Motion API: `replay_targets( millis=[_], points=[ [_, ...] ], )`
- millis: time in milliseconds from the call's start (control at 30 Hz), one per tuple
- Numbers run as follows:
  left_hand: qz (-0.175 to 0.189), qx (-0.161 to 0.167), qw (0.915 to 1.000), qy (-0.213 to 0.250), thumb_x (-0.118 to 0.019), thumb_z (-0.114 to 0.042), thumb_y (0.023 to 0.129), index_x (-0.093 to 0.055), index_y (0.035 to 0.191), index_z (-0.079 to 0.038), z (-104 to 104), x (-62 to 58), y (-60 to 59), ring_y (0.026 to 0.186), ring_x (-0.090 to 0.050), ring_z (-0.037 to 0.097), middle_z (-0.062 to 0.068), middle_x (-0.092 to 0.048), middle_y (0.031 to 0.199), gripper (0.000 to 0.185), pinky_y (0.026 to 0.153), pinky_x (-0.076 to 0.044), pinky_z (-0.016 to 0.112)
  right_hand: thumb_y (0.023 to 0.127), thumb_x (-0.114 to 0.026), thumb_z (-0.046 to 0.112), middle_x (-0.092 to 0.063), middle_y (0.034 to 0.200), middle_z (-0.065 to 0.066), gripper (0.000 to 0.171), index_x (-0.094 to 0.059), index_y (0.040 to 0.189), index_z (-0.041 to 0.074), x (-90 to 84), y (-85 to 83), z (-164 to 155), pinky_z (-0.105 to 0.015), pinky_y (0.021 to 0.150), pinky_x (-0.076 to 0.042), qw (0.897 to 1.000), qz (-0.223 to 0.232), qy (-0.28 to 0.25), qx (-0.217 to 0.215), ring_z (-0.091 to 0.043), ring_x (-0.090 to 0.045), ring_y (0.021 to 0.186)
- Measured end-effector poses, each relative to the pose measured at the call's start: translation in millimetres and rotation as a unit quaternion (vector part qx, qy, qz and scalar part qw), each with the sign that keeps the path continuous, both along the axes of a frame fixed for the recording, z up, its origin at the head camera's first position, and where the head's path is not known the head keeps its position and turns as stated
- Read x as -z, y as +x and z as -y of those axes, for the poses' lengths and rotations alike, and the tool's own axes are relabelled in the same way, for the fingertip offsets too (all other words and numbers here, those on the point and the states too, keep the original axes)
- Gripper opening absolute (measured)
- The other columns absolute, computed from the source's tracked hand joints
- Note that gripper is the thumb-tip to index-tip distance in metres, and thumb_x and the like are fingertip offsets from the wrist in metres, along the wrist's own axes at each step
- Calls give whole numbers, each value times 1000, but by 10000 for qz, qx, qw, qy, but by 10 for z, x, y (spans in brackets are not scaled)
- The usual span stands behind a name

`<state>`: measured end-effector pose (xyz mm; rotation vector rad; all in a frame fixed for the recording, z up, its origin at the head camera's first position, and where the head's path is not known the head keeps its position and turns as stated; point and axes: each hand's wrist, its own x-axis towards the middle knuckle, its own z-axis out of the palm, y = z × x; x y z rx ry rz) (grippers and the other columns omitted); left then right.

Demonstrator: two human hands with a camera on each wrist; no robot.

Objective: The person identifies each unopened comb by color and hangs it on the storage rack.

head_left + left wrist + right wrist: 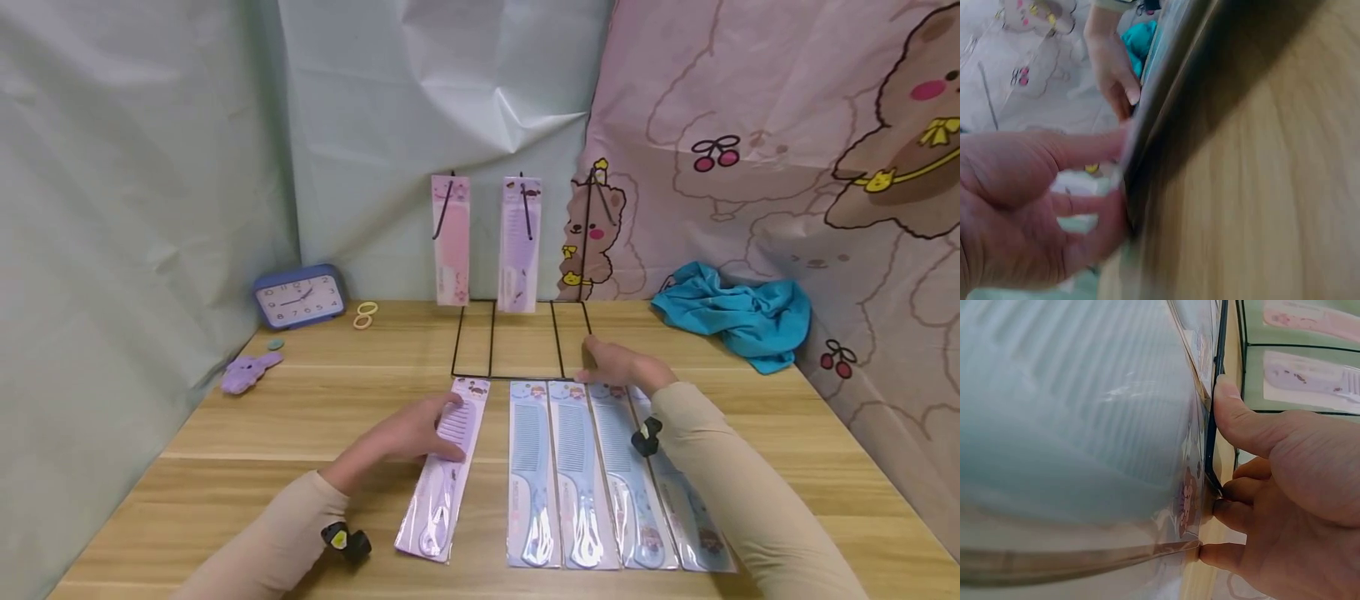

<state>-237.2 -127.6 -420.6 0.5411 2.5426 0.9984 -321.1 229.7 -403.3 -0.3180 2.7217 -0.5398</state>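
Observation:
My left hand (408,431) grips a purple comb in a clear packet (437,508) that lies slanted on the table, thumb and fingers at its opposite edges. The left wrist view is blurred, with the thumb and fingertips at the packet's edge. At the front right corner of a black wire rack (491,342), my right hand (622,364) holds the frame, its thumb (1230,394) on the wire. A packaged pink comb (452,250) and another purple one (519,271) hang from the rack's hooks. Several packaged blue combs (531,475) lie side by side before it, partly under my right forearm.
A blue clock (300,297) stands at the back left, near two hair ties (365,314), a small green disc (276,343) and a purple plush piece (249,372). Crumpled teal cloth (738,312) lies at the back right. Hanging sheets enclose the table's back and sides.

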Motion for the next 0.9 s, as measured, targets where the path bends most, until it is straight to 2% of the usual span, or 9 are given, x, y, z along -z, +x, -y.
replay_targets(
  millis=[100, 200, 333, 433, 600, 700, 900],
  points=[
    [786, 140, 9936, 799, -87, -7, 76, -37, 150, -2, 92, -1, -6, 73, -64, 24, 17, -58, 108, 89, 53, -58, 39, 99, -63, 37, -32, 155, -30, 83, -18, 157, -3, -2, -2, 3, -57, 114, -29, 10000, 20, 8, 17, -45, -32, 142],
    [1249, 497, 9826, 1282, -81, 4, 79, -30, 153, -2, 154, -62, 12, 78, -64, 24, 18, -52, 115, 90, 53, -58, 37, 99, -63, 36, -34, 154, -30, 82, -19, 157, -2, -4, -2, -3, -58, 114, -30, 10000, 28, 36, 33, -44, -34, 141],
    [1406, 887, 9733, 1583, -74, 8, 84, -31, 155, -9, 188, -207, 47, 84, -63, 23, 19, -44, 125, 85, 57, -57, 34, 100, -62, 37, -34, 154, -30, 82, -18, 157, -1, -9, -4, -10, -58, 113, -30, 10000, 11, 47, 32, -45, -34, 141],
    [1241, 961, 9707, 1820, -72, 8, 85, -36, 154, -14, 173, -332, 63, 86, -63, 24, 20, -42, 134, 80, 59, -57, 34, 100, -62, 37, -34, 154, -31, 82, -19, 157, -2, -13, -3, -10, -58, 113, -31, 10000, -23, 47, -10, -45, -34, 141],
    [566, 799, 9687, 2282, -74, 5, 86, -41, 152, -14, 100, -551, 82, 97, -65, 27, 21, -45, 143, 76, 69, -60, 38, 99, -63, 35, -38, 151, -30, 80, -21, 156, -2, -14, 5, -8, -58, 112, -33, 10000, -29, -3, -10, -43, -40, 137],
    [223, 677, 9593, 2731, -73, 6, 86, -39, 153, -11, 36, -662, 87, 102, -66, 30, 22, -47, 141, 78, 75, -60, 42, 99, -64, 35, -41, 149, -30, 78, -23, 155, -1, -11, 3, -9, -58, 111, -35, 10000, -23, -8, 14, -42, -44, 134],
    [-249, 594, 9328, 3546, -74, 7, 85, -38, 155, -15, -96, -801, 59, 102, -66, 32, 20, -49, 138, 82, 72, -61, 46, 99, -64, 36, -41, 149, -29, 80, -23, 156, -1, -16, 1, 0, -58, 111, -34, 10000, -14, 24, 46, -42, -43, 134]
  ],
)
